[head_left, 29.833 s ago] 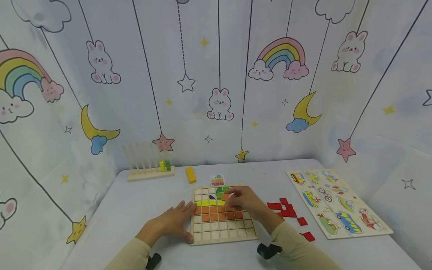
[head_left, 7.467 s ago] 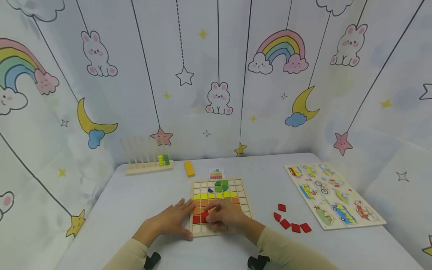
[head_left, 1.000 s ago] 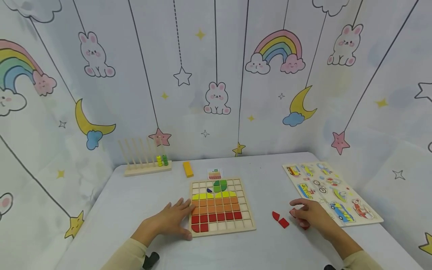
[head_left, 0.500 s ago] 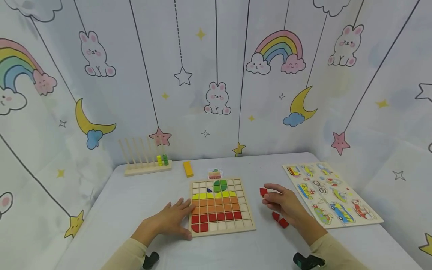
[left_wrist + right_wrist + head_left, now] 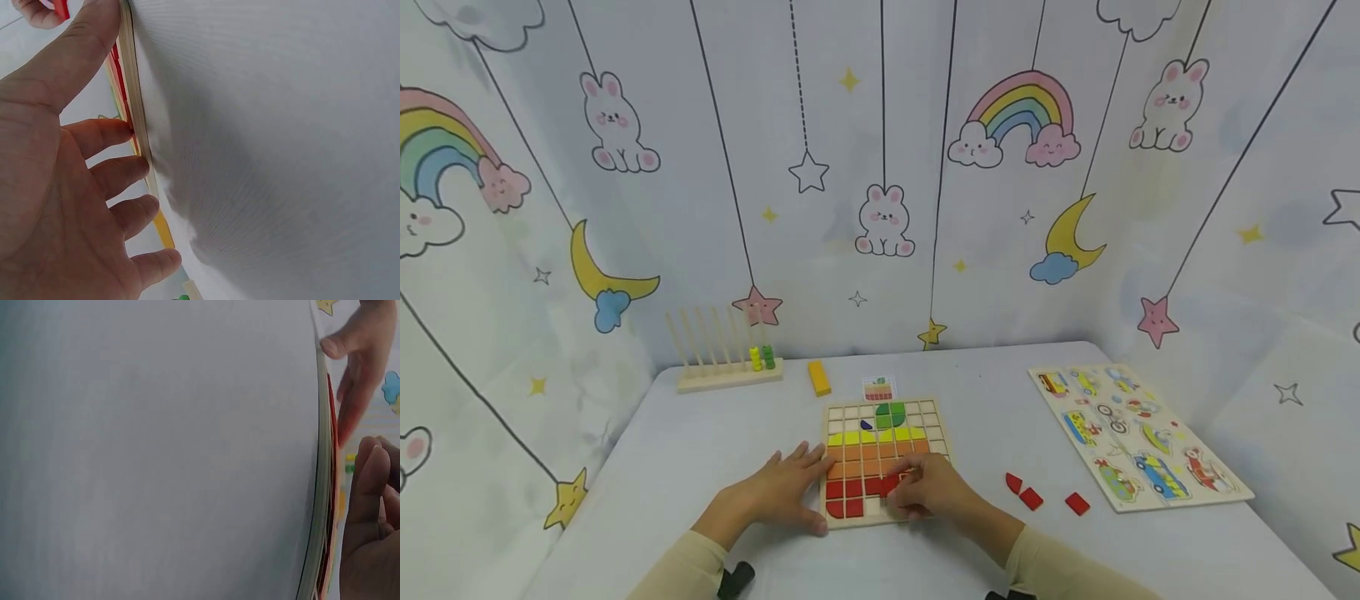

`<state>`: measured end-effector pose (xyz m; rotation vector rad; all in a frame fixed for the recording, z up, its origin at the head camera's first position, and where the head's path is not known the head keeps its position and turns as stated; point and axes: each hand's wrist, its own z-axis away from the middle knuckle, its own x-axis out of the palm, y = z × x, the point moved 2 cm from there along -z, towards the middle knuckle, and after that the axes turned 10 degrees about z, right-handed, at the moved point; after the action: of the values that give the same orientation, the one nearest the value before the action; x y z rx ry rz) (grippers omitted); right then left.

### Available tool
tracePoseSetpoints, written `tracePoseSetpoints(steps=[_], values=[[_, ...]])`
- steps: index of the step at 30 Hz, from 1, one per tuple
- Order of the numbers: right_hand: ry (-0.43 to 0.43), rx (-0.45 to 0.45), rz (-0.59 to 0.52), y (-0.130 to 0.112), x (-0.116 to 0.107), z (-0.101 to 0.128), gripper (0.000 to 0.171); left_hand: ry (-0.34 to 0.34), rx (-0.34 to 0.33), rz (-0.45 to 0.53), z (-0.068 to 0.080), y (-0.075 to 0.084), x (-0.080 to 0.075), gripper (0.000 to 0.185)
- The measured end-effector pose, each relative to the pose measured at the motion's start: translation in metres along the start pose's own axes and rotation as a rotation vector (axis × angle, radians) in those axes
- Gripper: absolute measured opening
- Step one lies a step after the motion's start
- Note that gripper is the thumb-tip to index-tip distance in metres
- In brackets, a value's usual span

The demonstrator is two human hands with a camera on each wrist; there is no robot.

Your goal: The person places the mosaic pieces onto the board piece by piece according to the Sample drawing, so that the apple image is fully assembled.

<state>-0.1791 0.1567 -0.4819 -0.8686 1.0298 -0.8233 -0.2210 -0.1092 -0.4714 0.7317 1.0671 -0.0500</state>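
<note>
A wooden grid board (image 5: 842,412) lies on the table with coloured tiles in rows: green at the top, then yellow, orange and red. My left hand (image 5: 775,493) rests with spread fingers along its left edge; in the left wrist view the fingertips (image 5: 145,209) touch the wooden rim. Over the lower rows, my right hand (image 5: 936,490) pinches a red square tile (image 5: 61,9) between thumb and fingers. Two red tiles fill the left end of the bottom row. Loose on the table at right are a pointed red tile (image 5: 1013,482) and two red squares (image 5: 1031,498).
Behind the board lies a small picture card (image 5: 879,388). Farther back are a yellow block (image 5: 819,378) and a peg stand (image 5: 730,382) with yellow and green beads. A wooden picture puzzle (image 5: 1138,437) lies at the right side of the table.
Since a second ago my right hand has carried a red tile from the right-hand pile leftward to the board. Over the longer span, red tiles have filled rows. My left hand stays put.
</note>
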Motion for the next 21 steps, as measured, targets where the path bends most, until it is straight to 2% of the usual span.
tracePoseSetpoints(steps=[4,9,15,21], values=[[-0.007,-0.055,0.152,-0.008,0.017,0.002,0.028,0.001,0.007,0.005,-0.002,-0.002,-0.001,0.101],[0.009,-0.049,0.276,-0.011,0.027,0.002,0.024,-0.010,0.008,0.010,-0.003,-0.003,0.001,0.100],[0.024,-0.034,0.306,-0.011,0.027,0.001,0.024,-0.008,0.010,-0.001,-0.003,-0.003,0.001,0.100],[0.020,-0.027,0.284,-0.009,0.027,0.000,0.029,-0.005,0.011,-0.004,-0.003,-0.004,0.001,0.101]])
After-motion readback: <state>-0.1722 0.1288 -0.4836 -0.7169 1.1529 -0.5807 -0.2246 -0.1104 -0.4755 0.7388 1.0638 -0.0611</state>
